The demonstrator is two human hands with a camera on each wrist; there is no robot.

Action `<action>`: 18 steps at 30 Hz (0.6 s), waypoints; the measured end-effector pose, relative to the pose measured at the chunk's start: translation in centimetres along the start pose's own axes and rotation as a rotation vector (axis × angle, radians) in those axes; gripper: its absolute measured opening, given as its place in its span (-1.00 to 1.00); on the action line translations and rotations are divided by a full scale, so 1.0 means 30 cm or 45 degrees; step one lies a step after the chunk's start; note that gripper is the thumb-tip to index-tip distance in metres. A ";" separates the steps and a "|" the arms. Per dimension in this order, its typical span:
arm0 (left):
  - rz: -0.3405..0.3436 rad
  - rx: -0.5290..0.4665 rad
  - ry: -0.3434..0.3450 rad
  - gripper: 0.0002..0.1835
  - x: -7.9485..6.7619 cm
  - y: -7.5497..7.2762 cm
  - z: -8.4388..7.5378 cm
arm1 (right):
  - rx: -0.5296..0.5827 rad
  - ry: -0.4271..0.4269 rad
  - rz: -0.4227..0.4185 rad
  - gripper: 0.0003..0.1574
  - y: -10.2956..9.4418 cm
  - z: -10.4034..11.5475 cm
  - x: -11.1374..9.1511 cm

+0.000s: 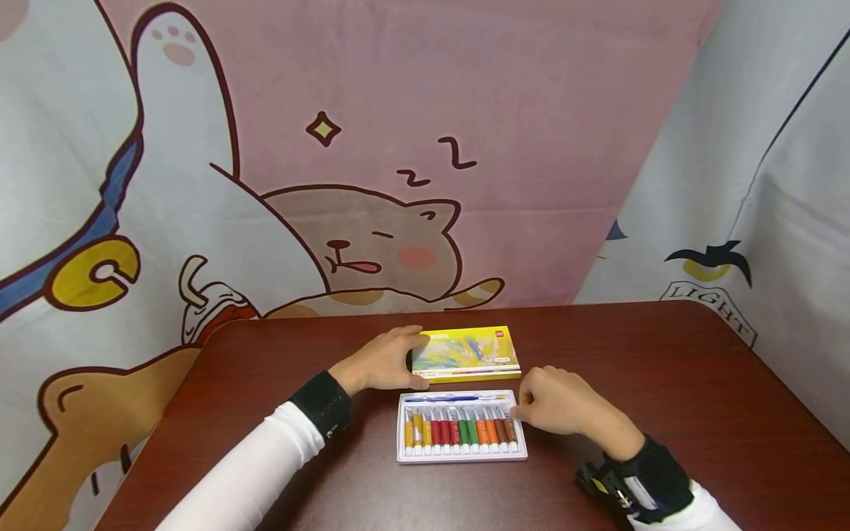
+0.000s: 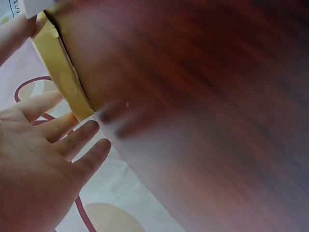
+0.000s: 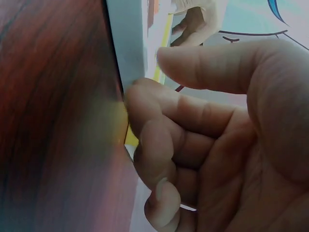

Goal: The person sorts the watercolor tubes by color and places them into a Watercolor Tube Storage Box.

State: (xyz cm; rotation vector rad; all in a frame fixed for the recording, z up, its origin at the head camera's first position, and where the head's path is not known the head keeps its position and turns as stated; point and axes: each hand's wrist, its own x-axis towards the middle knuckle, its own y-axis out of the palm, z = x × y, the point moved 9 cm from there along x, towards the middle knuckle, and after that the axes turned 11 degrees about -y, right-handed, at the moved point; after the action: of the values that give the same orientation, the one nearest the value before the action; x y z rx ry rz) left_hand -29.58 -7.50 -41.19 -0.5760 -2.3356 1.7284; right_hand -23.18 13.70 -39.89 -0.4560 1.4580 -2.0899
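Note:
My left hand point(image 1: 388, 359) spans the left end of a yellow paint box point(image 1: 465, 354), thumb at the near side and fingers at the far side. In the left wrist view, its fingertips touch the box's yellow end point(image 2: 63, 72). Just in front of the box lies a white tray point(image 1: 462, 460) with a row of paint tubes point(image 1: 454, 434) in yellow, red, green, orange and brown. A blue-handled paintbrush point(image 1: 451, 399) lies in the tray's far slot. With curled fingers, my right hand point(image 1: 558, 400) pinches the tray's right edge, thumb over the rim.
Both things lie on a dark red-brown wooden table point(image 1: 299, 354), near its far edge. Behind the table hangs a cloth backdrop point(image 1: 531, 147) with cartoon animals. Dark bands with small devices point(image 1: 322, 404) are strapped round both wrists.

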 end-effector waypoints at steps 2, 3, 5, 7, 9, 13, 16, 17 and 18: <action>0.004 0.016 -0.013 -0.07 -0.004 -0.002 0.012 | -0.006 -0.017 0.024 -0.51 0.012 0.006 -0.003; 0.007 0.020 -0.025 -0.07 -0.007 -0.005 0.019 | -0.005 -0.019 0.032 -0.52 0.016 0.007 -0.003; 0.011 0.024 -0.052 -0.07 -0.016 -0.013 0.038 | 0.011 -0.004 0.051 -0.55 0.025 0.006 -0.002; 0.017 0.027 -0.074 -0.06 -0.028 -0.021 0.057 | 0.037 0.026 0.074 -0.59 0.034 0.002 0.000; 0.023 0.020 -0.096 -0.06 -0.040 -0.030 0.078 | 0.076 0.062 0.092 -0.64 0.040 -0.003 0.000; 0.020 -0.004 -0.114 -0.07 -0.064 -0.046 0.116 | 0.134 0.131 0.109 -0.72 0.040 -0.018 -0.008; 0.018 -0.034 -0.123 -0.07 -0.085 -0.054 0.141 | 0.157 0.162 0.119 -0.75 0.032 -0.034 -0.021; 0.019 -0.042 -0.127 -0.07 -0.092 -0.056 0.148 | 0.160 0.173 0.126 -0.76 0.030 -0.041 -0.026; 0.020 -0.049 -0.130 -0.07 -0.098 -0.058 0.155 | 0.164 0.185 0.135 -0.76 0.028 -0.048 -0.031</action>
State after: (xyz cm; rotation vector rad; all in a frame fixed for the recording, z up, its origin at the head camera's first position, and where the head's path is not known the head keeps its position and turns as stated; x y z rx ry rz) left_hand -28.96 -13.23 -40.72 -0.5254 -2.4450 1.7629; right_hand -23.06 15.13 -41.15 -0.1761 1.3849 -2.1527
